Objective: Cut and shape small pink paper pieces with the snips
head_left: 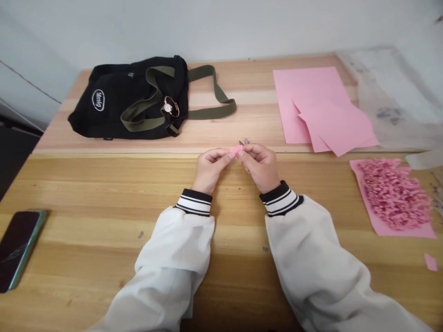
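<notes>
A small piece of pink paper is pinched between the fingertips of my left hand and my right hand, which meet in front of me above the table. Two pointed metal tips, like those of small scissors, show just beyond my right fingers. The rest of that tool is hidden behind the hand, and I cannot tell whether the hand holds it. Both hands are closed at the fingertips.
A black bag with olive straps and a wristwatch on it lies at the back left. Pink paper sheets, clear plastic and a heap of curled pink paper bits are right; a scrap lies below. A phone is left.
</notes>
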### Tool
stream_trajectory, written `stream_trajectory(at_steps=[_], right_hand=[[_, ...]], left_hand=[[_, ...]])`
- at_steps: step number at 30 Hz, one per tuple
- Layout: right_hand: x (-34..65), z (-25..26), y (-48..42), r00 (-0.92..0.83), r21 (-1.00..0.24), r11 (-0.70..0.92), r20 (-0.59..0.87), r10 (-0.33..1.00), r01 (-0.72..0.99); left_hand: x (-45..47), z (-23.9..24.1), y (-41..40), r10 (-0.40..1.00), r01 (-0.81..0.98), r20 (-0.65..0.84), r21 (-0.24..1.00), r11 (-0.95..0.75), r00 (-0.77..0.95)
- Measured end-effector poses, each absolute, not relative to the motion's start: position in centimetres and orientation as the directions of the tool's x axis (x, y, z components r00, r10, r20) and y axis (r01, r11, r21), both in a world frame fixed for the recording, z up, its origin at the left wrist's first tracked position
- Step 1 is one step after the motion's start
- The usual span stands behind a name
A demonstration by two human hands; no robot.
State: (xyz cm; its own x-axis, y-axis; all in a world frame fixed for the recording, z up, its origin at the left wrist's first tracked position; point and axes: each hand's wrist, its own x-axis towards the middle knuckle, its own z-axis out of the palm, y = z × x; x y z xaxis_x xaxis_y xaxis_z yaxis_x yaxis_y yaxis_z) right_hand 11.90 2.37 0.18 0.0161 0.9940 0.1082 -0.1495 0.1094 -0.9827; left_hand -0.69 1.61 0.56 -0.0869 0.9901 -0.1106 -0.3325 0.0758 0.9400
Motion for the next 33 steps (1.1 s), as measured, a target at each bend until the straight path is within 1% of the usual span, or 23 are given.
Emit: stream_trajectory(at_steps=[6, 17, 24, 33], right_hand=[[11.89, 0.28, 2.41, 0.007, -0.986, 0.105, 0.105, 0.994, -0.128], [11.99, 0.11, 2.41, -0.029, -0.974, 0.130, 0.138, 0.990, -0.187], [12.10, 0.51, 2.27, -0.053, -0.983, 0.109, 0.118, 0.992, -0.148], [12.19, 0.69, 2.17, -0.089, -0.979, 0.130, 0.145, 0.985, -0.154]], left_hand=[[-0.70, 0.62, 1.60, 0.990, -0.324, -0.120, 0.942, 0.088, -0.079], [-0.84, 0.56, 1.62, 0.995, -0.334, -0.102, 0.938, 0.089, -0.023], [-0.90, 0.58, 1.70, 0.995, -0.323, -0.099, 0.942, 0.087, -0.021], [-0.99, 0.47, 1.70, 0.995, -0.316, -0.098, 0.944, 0.091, -0.006]])
